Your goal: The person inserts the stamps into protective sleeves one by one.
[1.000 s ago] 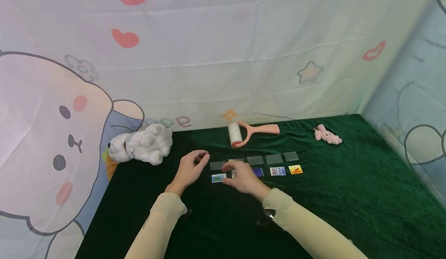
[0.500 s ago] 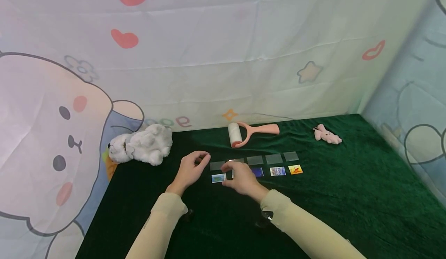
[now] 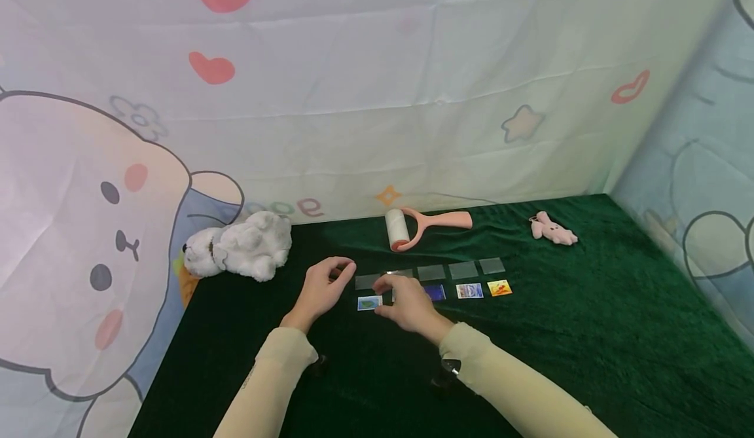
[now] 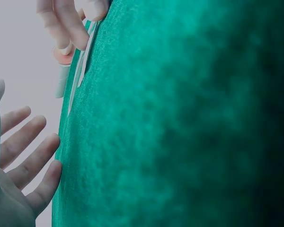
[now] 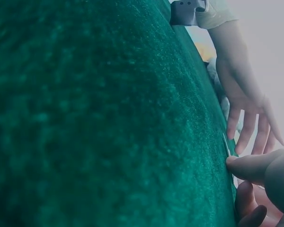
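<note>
A small blue-green stamp [image 3: 368,302] lies flat at the left end of a row on the green cloth. My right hand [image 3: 412,304] pinches its right end, with thumb and index finger at its lower and upper edges. The right wrist view shows the thumb [image 5: 251,165] against the thin edge. My left hand [image 3: 318,289] hovers left of the row, fingers spread in the right wrist view, holding nothing. Behind the stamps runs a row of clear plastic sleeves [image 3: 431,272]. The right hand partly covers a purple stamp [image 3: 436,292] and another pale one.
Farther right in the row are a blue-and-white stamp [image 3: 469,291] and a yellow-orange stamp [image 3: 499,287]. A pink-handled lint roller [image 3: 438,220] lies behind. A white plush dog [image 3: 241,246] is at the back left, a small pink plush [image 3: 552,228] at the back right.
My right hand has shifted very slightly left and down around the stamp. The left hand has barely moved, and the stamps and sleeves keep their places.
</note>
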A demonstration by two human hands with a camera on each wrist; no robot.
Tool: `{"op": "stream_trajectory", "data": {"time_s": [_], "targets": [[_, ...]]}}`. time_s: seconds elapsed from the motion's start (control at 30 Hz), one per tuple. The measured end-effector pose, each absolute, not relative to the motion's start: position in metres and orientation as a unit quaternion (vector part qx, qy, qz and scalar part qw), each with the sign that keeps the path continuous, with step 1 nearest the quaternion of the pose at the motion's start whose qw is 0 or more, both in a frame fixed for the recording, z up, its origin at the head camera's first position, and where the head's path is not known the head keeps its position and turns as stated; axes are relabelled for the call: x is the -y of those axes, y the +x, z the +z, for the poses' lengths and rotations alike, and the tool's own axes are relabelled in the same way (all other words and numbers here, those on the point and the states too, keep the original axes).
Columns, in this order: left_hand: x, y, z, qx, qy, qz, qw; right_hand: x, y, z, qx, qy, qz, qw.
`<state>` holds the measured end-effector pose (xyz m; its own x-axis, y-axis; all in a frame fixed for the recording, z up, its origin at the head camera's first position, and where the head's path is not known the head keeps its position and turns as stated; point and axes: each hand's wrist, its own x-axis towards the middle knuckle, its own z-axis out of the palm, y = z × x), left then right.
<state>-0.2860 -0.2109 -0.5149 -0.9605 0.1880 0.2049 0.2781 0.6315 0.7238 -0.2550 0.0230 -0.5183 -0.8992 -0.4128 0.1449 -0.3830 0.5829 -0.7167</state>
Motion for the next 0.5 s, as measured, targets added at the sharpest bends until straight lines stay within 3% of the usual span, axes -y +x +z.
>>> {"op": "stream_trajectory", "data": {"time_s": [0.5], "targets": [[0.2087,-0.2867,-0.5150,0.902,-0.139,-0.405,0.064,-0.0242,-0.2540,-0.5185,-0.887,-0.229,-0.400,0.023]]}}
